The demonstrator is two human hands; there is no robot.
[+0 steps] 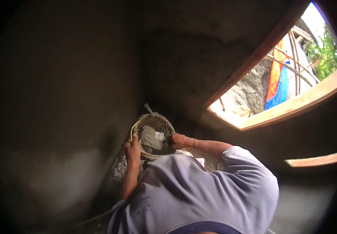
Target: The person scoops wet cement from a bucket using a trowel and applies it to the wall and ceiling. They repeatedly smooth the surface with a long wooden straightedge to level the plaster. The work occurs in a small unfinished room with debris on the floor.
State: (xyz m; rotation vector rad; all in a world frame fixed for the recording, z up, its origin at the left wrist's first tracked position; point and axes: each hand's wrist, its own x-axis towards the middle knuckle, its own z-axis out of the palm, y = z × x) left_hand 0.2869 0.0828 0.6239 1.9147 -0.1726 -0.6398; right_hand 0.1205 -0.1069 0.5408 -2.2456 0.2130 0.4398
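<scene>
A round bucket [169, 121] caked with grey mortar sits low in front of me. Wet mortar [149, 137] is heaped inside it. My left hand [133, 149] is closed on the bucket's left rim, beside a yellow handle [132, 130]. At the opposite rim, my right hand [179, 141] makes a fist around a tool whose handle is mostly hidden. It looks like a trowel; its pale, shiny blade [160, 136] shows against the mortar.
Dark plastered walls [59, 78] meet in a corner behind the bucket. Rubble [118, 170] lies left of it. A wooden window frame [293, 110] juts in at the right; outside are poles, an orange and blue tarp [277, 87] and foliage.
</scene>
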